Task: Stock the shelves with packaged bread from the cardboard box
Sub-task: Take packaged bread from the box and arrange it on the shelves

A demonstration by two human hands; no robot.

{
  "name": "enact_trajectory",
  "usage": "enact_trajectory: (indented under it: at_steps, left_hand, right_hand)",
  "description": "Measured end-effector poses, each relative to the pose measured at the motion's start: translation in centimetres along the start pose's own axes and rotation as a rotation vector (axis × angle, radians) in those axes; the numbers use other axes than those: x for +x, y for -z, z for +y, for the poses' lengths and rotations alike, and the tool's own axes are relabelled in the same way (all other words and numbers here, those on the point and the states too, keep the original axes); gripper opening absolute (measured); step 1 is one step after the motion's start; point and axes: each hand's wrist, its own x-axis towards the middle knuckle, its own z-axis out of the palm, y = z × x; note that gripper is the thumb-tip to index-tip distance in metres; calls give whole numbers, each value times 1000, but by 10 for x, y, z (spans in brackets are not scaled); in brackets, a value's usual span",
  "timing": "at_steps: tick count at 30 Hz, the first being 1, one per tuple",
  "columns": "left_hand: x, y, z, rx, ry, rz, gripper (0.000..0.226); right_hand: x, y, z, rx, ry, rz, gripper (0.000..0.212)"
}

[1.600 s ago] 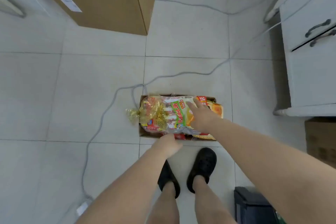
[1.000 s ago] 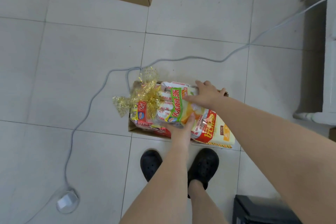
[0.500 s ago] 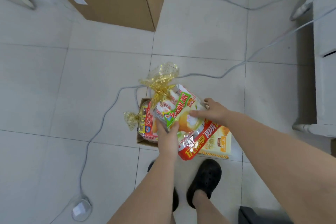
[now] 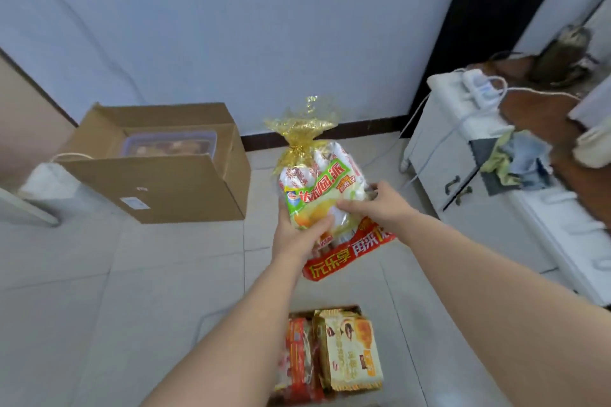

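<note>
- Bread bag [image 4: 319, 198]: soft, light, crinkly film; likely slippery and crushable.
- Left hand [image 4: 297, 235] cups underneath, fingers curled around it.
- Right hand [image 4: 380, 205] pinches the side.

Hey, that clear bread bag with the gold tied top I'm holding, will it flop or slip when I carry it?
The clear bread bag with the gold tied top is probably soft and floppy: its red bottom edge sags below the left hand. The glossy film may be slippery, so the right hand helps. It likely crushes easily.
</note>
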Motion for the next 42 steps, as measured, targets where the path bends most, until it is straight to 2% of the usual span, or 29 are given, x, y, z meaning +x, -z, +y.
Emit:
enact_trajectory:
  at_steps: [6, 11, 13, 16, 21, 26, 29, 32, 42]
  left_hand:
    - [-46, -14, 99, 127, -316, -207, 66]
    - [-114, -35, 164, 181, -581, -300, 65]
    - [-146, -47, 186, 200, -648, -374, 68]
    - [-194, -65, 215, 168, -757, -538, 60]
    - [-274, -106, 254, 109, -867, -757, 73]
    - [-377, -153, 287, 51, -1044, -914, 65]
    - [-445, -183, 297, 9, -1096, -1010, 58]
    - [-512, -213, 293, -25, -1121, -1097, 64]
    - [-709, -296, 226, -43, -1161, -1363, 61]
  right_hand:
    - [-94, 63, -48, 42, 158, 173, 87]
    - [-193, 99, -65, 142, 219, 412, 67]
    - [-233, 116, -70, 180, 249, 515, 66]
    - [-293, 142, -74, 218, 256, 645, 76]
    - [-392, 188, -74, 249, 339, 896, 61]
    - [-501, 234, -65, 218, 408, 1103, 51]
    - [-569, 257, -47, 192, 402, 1224, 52]
    - [-637, 277, -21, 158, 373, 1333, 53]
    - [-824, 312, 98, 163, 252, 1526, 55]
